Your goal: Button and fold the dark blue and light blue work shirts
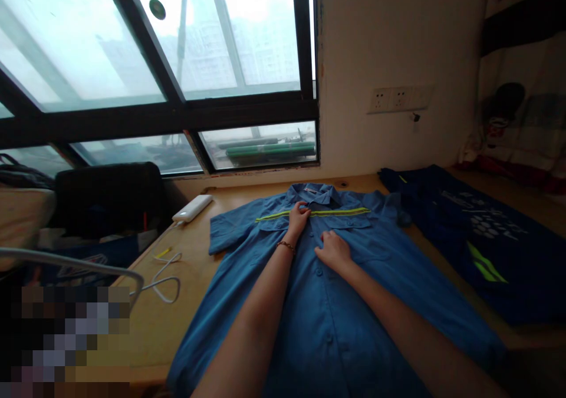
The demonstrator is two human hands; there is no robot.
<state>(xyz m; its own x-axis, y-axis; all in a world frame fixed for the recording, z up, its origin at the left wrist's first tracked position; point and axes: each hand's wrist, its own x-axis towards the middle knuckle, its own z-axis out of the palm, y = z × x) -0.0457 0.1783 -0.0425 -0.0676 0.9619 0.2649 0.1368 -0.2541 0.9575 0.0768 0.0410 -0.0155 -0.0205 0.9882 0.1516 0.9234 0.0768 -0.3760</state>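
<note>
A blue short-sleeved work shirt [380, 280] with a yellow-green stripe across the chest lies spread front-up on a wooden table [194, 250], collar toward the window. My left hand [299, 216], a bead bracelet at the wrist, reaches up to the chest just below the collar, fingers curled and pinching the placket fabric near the top button. My right hand [333, 250] rests a little lower on the placket, fingers bent and pressed onto the cloth by a button.
A darker blue garment [481, 239] with white print and green marks lies to the right. A white power bank [193, 207] with a looping white cable [165, 277] sits on the left. A black bag [108, 197] stands below the window. Wall sockets [391, 99] are behind.
</note>
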